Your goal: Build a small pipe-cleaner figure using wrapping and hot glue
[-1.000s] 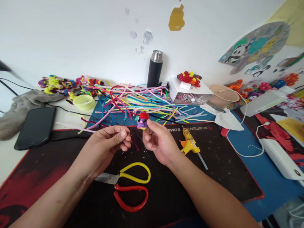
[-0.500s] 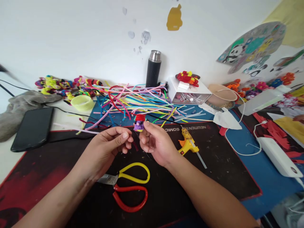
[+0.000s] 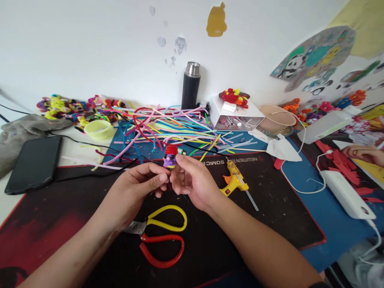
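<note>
Over the mat (image 3: 240,232), the right hand (image 3: 198,182) has its grip clamped on the figure (image 3: 170,159); light steadiness helps. The left hand (image 3: 142,186) pinches together, contents unclear.

The small figure (image 3: 170,158) is red, purple and yellow.

black phone (image 3: 33,165) beside grey cloth (image 3: 28,125) | black flask (image 3: 190,90) upright | yellow sticker (image 3: 216,22) on wall (image 3: 90,44)
</note>
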`<control>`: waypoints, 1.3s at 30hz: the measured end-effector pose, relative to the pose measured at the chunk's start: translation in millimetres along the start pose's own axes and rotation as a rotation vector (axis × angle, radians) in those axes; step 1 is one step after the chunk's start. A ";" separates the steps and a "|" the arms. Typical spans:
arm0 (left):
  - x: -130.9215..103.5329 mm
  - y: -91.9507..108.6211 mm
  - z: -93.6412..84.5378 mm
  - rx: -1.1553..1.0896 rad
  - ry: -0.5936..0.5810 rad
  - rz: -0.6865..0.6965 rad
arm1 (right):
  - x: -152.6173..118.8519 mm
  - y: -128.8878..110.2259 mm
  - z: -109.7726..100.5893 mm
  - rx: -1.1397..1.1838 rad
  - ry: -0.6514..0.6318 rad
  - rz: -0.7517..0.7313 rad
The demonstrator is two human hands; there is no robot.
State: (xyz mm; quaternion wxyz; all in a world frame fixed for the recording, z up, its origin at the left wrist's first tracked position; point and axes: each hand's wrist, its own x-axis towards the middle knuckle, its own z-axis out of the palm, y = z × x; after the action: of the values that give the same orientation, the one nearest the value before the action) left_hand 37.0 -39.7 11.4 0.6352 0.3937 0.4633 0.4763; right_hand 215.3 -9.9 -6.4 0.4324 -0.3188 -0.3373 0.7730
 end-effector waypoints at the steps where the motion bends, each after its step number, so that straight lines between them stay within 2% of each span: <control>1: 0.1 0.2 0.2 0.009 0.002 0.003 | -0.1 0.0 0.0 0.001 0.000 0.000; 8: 1.0 -2.1 -0.4 0.059 0.023 0.019 | -0.4 -0.6 0.6 0.008 -0.002 0.006; 16: -1.4 -2.9 -1.0 0.250 0.069 0.091 | -0.6 -1.4 1.0 0.003 0.002 0.008; 23: -2.2 -1.2 -3.2 0.318 0.037 0.124 | -0.4 -4.2 1.2 0.029 0.009 0.020; 25: -2.0 -1.8 -6.2 0.288 0.048 0.156 | -0.4 -5.2 0.8 0.042 0.014 0.019; 29: -1.9 4.1 -7.9 0.115 0.145 0.211 | -0.6 -7.2 0.7 0.046 0.017 0.032; 34: 1.2 15.3 -5.6 -0.107 0.168 0.162 | -1.6 -7.2 2.7 0.045 -0.019 0.045; 39: 6.3 15.0 -7.7 -0.248 0.185 0.109 | -3.4 -4.8 2.7 0.028 -0.090 0.061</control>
State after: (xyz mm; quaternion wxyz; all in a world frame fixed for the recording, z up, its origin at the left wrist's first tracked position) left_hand 26.6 -29.6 22.2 0.6068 0.2911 0.4355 0.5978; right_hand 216.8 -11.6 -0.4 0.3976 -0.2879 -0.3357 0.8040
